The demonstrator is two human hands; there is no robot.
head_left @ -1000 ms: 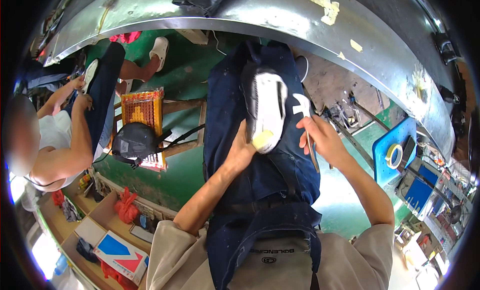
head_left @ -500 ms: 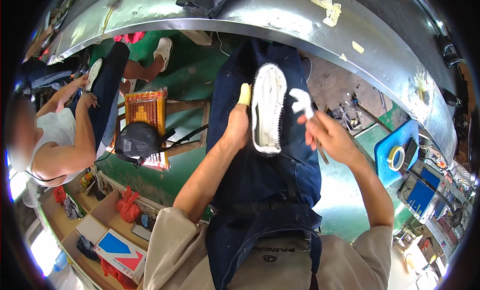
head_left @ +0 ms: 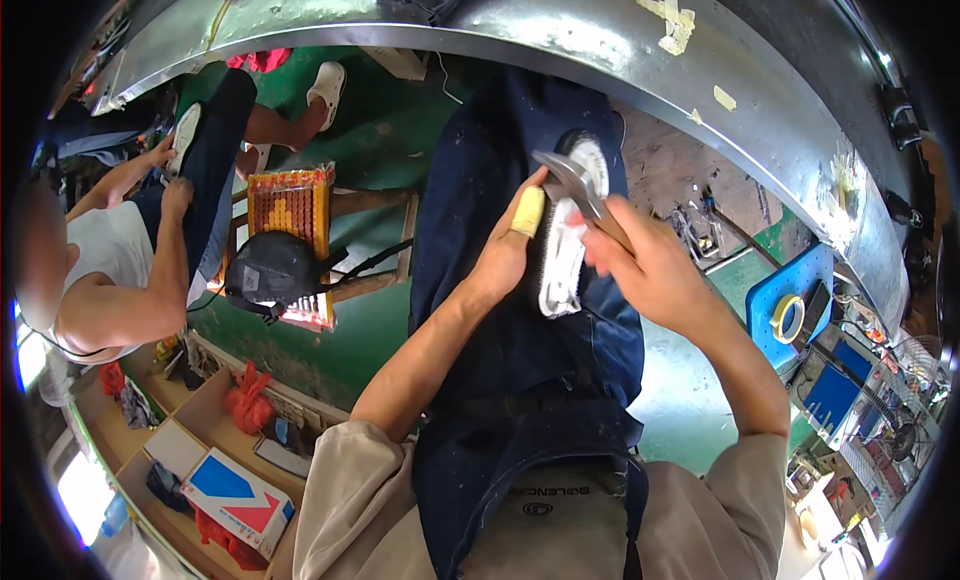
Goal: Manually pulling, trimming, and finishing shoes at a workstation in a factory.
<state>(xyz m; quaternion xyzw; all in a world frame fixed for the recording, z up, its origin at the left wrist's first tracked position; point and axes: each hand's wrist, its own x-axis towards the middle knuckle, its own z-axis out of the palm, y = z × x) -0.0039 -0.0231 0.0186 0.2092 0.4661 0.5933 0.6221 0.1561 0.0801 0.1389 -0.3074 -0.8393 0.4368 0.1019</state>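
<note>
A white shoe upper [head_left: 558,265] with a dark stitched edge lies over the navy apron [head_left: 470,350] on my lap. My left hand [head_left: 500,262] grips it from its left side, a yellow cover [head_left: 528,210] on the thumb; the fingers beneath are hidden. In my right hand [head_left: 648,268] is a hammer [head_left: 570,178], its metal head over the upper part of the shoe and partly hiding it. Whether the head touches the shoe I cannot tell.
A metal workbench [head_left: 500,42] curves across the far side. To the left, another person [head_left: 130,250] holds a shoe, near a stool [head_left: 370,220] bearing a black bag [head_left: 270,272]. A blue stool [head_left: 765,305] with a tape roll [head_left: 789,318] stands right; a compartmented box [head_left: 215,405] lies lower left.
The hammer has swung left from beside the shoe to over it. The shoe upper has tilted and shifted slightly right, with my left hand moving along.
</note>
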